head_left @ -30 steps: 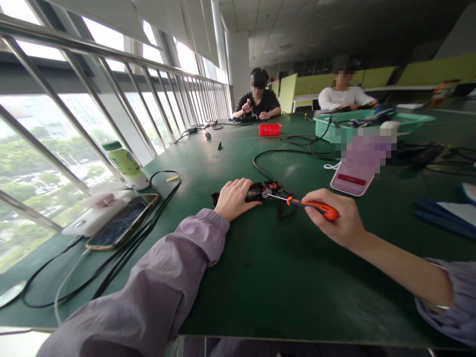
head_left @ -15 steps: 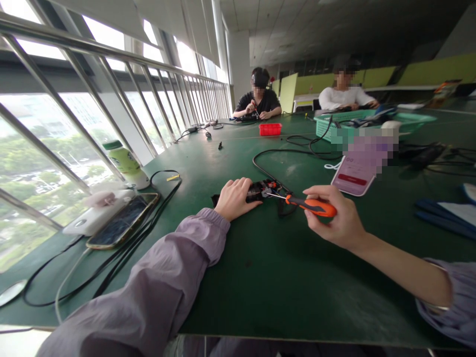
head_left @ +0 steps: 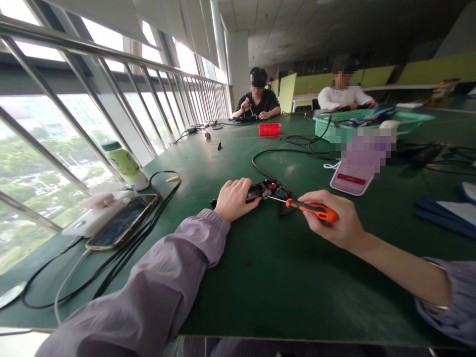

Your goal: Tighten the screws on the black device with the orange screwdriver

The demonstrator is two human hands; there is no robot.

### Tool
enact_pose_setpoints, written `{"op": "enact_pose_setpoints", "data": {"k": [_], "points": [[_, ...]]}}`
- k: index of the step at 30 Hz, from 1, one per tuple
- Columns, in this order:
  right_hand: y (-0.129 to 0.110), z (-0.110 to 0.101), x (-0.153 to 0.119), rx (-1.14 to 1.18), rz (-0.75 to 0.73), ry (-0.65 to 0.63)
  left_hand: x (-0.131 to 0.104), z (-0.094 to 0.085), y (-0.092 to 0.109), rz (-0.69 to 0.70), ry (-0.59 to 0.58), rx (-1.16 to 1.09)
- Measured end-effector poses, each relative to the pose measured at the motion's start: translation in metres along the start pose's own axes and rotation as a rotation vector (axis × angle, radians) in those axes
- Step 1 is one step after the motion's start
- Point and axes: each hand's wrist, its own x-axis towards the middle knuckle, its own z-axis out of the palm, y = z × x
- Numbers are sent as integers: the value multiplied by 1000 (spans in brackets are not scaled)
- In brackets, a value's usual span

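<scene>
A black device with exposed red, blue and grey inner parts lies on the green table, with a black cable running from it. My left hand is wrapped over its left end and presses it to the tabletop, hiding part of it. In my right hand is a screwdriver with an orange and black handle. Its thin metal shaft points left, and the tip is at the exposed parts; whether it sits in a screw is too small to tell.
At left lie a phone, a white case, a green bottle and cords. Ahead stands a red basket. Toward the right are a pink phone, a green basket and blue-and-white gloves. Two people sit across the table.
My right fingers have shifted their grip on the screwdriver handle, curling closer around it. The left hand still holds the device in place.
</scene>
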Motion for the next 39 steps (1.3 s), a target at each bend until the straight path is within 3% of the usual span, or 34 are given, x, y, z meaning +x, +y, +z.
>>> {"op": "enact_pose_setpoints", "data": {"k": [6, 13, 20, 28, 35, 39], "points": [[5, 4, -7, 82, 4, 72, 1, -1, 8, -20, -8, 13], [2, 1, -3, 20, -17, 7, 1, -2, 10, -26, -53, 29], [5, 5, -5, 55, -10, 118, -1, 0, 13, -43, -60, 23], [1, 1, -2, 6, -27, 59, -2, 0, 19, -73, -85, 16], [4, 5, -6, 38, -25, 126, -2, -1, 19, -61, -81, 41], [2, 4, -4, 30, -53, 64, -2, -1, 19, -62, -85, 38]]}}
